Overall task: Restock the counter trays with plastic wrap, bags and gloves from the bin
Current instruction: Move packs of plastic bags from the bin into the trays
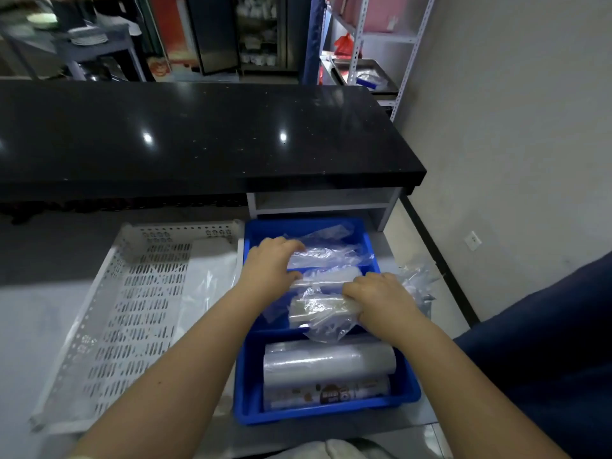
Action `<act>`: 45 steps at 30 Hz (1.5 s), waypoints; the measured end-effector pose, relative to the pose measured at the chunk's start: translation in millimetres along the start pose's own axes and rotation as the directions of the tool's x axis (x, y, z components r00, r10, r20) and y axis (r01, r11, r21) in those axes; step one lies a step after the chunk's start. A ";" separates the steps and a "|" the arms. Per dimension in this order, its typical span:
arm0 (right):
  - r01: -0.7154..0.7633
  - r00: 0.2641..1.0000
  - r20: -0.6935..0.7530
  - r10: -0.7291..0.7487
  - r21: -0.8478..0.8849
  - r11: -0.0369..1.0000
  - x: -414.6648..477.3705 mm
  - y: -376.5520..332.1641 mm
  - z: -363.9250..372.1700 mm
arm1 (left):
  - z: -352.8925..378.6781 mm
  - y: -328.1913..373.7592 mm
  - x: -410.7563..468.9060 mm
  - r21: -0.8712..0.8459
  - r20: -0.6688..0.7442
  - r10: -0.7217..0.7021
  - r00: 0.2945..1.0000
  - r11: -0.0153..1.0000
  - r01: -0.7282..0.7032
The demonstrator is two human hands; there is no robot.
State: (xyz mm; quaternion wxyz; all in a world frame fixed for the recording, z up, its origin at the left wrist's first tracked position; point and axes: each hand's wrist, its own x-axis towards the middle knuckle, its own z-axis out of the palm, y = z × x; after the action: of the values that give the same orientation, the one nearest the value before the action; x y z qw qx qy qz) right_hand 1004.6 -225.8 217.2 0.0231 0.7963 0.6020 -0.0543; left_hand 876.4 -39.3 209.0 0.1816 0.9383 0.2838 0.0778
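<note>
I am seeing dim, bluish indoor light, with two small ceiling-lamp glints shining on the black countertop [198, 134]. The wide lens is bending straight edges near the frame borders, and the far shelves [374, 38] are looking soft and blurred, while the near tabletop [29, 326] is catching pale light.

Your left hand [269, 270] covers the left ends of the clear packets in the blue tray [410, 389], so you cannot tell how far they reach toward that wall. Your right hand [381, 299] hides the right end of the crumpled clear pack [318, 314] in the tray's middle compartment; whether the fingers grip it or merely press on it is unclear. The print on the labelled roll [326, 394] nearest you in the tray is too small to read. Left of the tray, the white perforated basket [132, 326] has its near corner hidden behind your left forearm. Far behind the tray, the shelves are blurred.
</note>
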 end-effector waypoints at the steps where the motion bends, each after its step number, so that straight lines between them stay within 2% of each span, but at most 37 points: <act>1: 0.005 1.000 -0.007 -0.005 -0.014 1.000 6.3 -4.2 -2.3 | -9.4 -3.5 -2.7 -0.033 -0.061 0.000 0.998 0.999 -0.002; 4: 0.045 0.999 -0.014 -0.045 -0.045 0.998 32.8 -26.9 -3.6 | -30.3 -12.7 -16.5 -0.209 -0.157 -0.023 0.987 0.978 -0.010; 6: 0.073 0.997 0.031 -0.072 -0.029 0.997 51.0 -45.3 1.2 | -32.0 -16.4 -30.1 -0.283 -0.076 -0.017 0.997 0.959 -0.005; 9: 0.061 0.993 0.101 -0.061 0.009 0.998 66.1 -58.6 13.8 | -13.8 -18.7 -46.4 -0.160 0.075 -0.030 0.997 0.986 0.042; 11: 0.016 0.993 0.118 -0.026 0.085 0.996 66.2 -56.3 22.6 | 1.2 -18.4 -50.9 -0.018 0.103 -0.029 0.994 0.999 0.031; 13: 0.001 0.991 0.133 -0.026 0.183 0.983 60.1 -50.0 26.3 | 11.0 -18.4 -52.4 0.050 0.099 -0.015 0.995 0.999 0.010; 16: -0.006 0.996 0.083 -0.016 0.269 0.963 44.0 -32.4 23.2 | 18.4 -21.3 -51.6 0.104 0.073 -0.003 0.997 0.995 -0.005; 18: -0.033 0.999 0.037 0.026 0.224 0.974 32.6 -16.3 22.9 | 22.3 -21.4 -52.4 0.113 0.083 0.000 0.997 0.994 -0.009; 20: -0.084 0.995 0.065 0.075 0.145 0.986 24.3 -5.6 24.3 | 25.7 -20.4 -53.4 0.113 0.099 0.000 0.995 0.993 -0.011; 25: -0.150 0.977 0.186 0.109 0.223 0.963 22.7 -5.5 20.0 | 28.4 -17.1 -56.4 0.132 0.077 -0.006 0.997 0.991 -0.004; 27: -0.105 0.985 0.157 0.071 0.226 0.969 27.9 -8.2 10.2 | 24.1 -16.5 -58.2 0.126 0.026 -0.023 0.999 0.992 0.020; 32: 0.170 0.984 -0.094 -0.154 0.201 0.965 56.9 -46.3 -20.6 | -3.1 -19.2 -69.2 0.079 -0.145 -0.125 0.981 0.987 0.138; 35: 0.278 0.955 -0.163 -0.248 0.202 0.939 73.1 -79.4 -29.3 | -25.9 -30.4 -88.0 0.037 -0.265 -0.236 0.935 0.966 0.255; 38: 0.366 0.929 -0.149 -0.340 0.220 0.904 83.1 -117.0 -34.4 | -49.0 -51.3 -120.8 0.043 -0.366 -0.355 0.860 0.917 0.396; 41: 0.486 0.874 -0.143 -0.465 0.202 0.851 84.7 -164.9 -38.2 | -66.5 -77.2 -169.2 0.003 -0.446 -0.491 0.749 0.836 0.549; 45: 0.645 0.764 -0.144 -0.629 0.167 0.746 75.5 -248.8 -37.4 | -82.4 -115.1 -254.9 -0.073 -0.501 -0.641 0.582 0.701 0.709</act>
State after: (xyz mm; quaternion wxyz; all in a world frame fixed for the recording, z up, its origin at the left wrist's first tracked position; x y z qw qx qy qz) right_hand 788.0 -81.5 252.9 -0.1032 0.5424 0.8289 -0.0898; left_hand 587.1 -68.8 229.7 0.0551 0.7165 0.6602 0.2185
